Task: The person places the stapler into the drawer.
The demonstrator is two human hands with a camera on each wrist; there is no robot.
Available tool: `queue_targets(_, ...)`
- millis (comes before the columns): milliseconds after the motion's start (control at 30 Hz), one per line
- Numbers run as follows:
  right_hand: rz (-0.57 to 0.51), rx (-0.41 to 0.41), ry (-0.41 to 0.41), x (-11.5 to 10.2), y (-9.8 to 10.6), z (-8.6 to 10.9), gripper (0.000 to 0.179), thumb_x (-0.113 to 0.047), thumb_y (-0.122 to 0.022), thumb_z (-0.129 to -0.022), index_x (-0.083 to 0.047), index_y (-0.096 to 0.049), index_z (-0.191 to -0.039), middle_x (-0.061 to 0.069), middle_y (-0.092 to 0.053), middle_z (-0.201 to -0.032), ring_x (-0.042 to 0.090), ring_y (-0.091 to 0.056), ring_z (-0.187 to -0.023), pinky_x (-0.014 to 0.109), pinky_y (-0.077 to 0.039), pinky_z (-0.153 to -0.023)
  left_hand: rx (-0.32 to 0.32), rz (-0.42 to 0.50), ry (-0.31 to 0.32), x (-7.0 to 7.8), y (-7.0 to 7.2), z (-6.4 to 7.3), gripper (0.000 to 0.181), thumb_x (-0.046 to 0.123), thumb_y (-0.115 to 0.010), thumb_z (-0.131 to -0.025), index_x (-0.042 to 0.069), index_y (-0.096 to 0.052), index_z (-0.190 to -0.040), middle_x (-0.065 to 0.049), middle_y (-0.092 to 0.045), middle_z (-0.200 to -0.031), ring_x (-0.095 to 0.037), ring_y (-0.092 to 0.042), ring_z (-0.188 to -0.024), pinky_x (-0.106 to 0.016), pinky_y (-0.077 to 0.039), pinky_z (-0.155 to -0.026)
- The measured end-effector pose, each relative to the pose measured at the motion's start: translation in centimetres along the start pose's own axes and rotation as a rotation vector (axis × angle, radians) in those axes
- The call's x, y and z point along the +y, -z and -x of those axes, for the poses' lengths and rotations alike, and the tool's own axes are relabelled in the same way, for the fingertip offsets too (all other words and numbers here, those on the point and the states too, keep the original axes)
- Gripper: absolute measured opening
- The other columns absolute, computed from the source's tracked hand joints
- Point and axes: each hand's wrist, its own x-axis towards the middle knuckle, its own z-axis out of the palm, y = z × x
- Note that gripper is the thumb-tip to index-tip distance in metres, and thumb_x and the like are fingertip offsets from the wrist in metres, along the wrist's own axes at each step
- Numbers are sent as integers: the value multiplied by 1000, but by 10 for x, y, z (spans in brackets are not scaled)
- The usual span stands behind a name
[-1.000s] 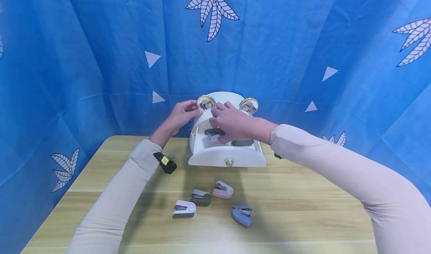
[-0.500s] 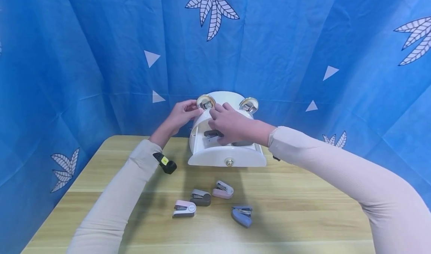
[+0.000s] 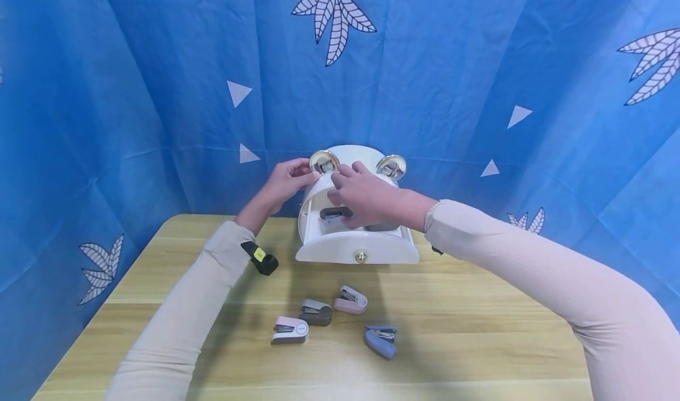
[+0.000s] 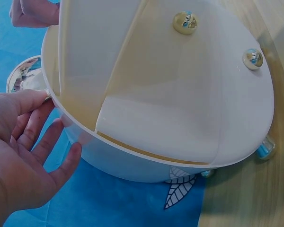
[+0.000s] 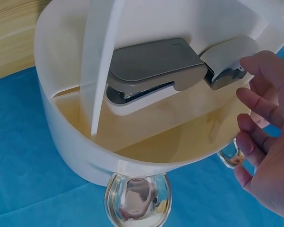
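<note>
A white rounded desktop box (image 3: 350,153) with two shiny gold ears stands at the table's back, its upper drawer (image 3: 340,248) pulled out. At the left gold ear (image 3: 324,162), my left hand (image 3: 289,181) pinches with thumb and forefinger; its other fingers (image 4: 68,163) spread loosely beside the wall. My right hand (image 3: 369,195) reaches over the drawer with relaxed, parted fingers. Below its thumb lies a small grey-and-white stapler (image 5: 229,56), the thumb tip touching or very close to it. Beside that lies a larger grey-and-white stapler (image 5: 156,64), partly hidden by my hand in the head view.
In front of the box on the wooden table (image 3: 467,342) lie a pink-and-white stapler (image 3: 290,330), a grey stapler (image 3: 316,312), a pale pink stapler (image 3: 350,300) and a blue stapler (image 3: 380,342). A blue patterned curtain (image 3: 446,64) hangs behind and around the sides.
The small grey-and-white stapler has gone from tilted under my right fingers to lying in the drawer, as those fingers loosened. My left hand stays at the gold ear.
</note>
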Motion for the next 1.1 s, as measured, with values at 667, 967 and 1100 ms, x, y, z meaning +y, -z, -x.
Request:
queue_targets(667, -327, 386, -71, 6, 16, 64, 26, -23, -82, -83, -13, -72, -105, 2, -67, -96, 23, -56, -94, 44, -43, -86, 21, 3, -13, -3, 0, -1, 40, 20, -65, -100, 5, -60, -136, -17, -65, -126, -26, -60, -117, -45, -51, -107)
queue_targets(967, -603, 583, -30, -10, 4, 104, 27, -10, -81, -82, -9, -72, -107, -2, -69, -91, 12, -61, -84, 31, -53, -73, 19, -3, 7, 2, 0, 2, 40, 21, -65, -100, 6, -60, -137, -18, -65, -127, -27, -60, -120, -46, -50, -108)
queue_targets(1100, -742, 582, 0, -25, -10, 119, 25, -4, -78, -82, -8, -72, -106, -6, -68, -83, 7, -60, -74, 26, -53, -65, 18, -3, 11, 3, -1, 3, 40, 20, -65, -100, 6, -60, -137, -18, -65, -128, -28, -60, -121, -46, -49, -109)
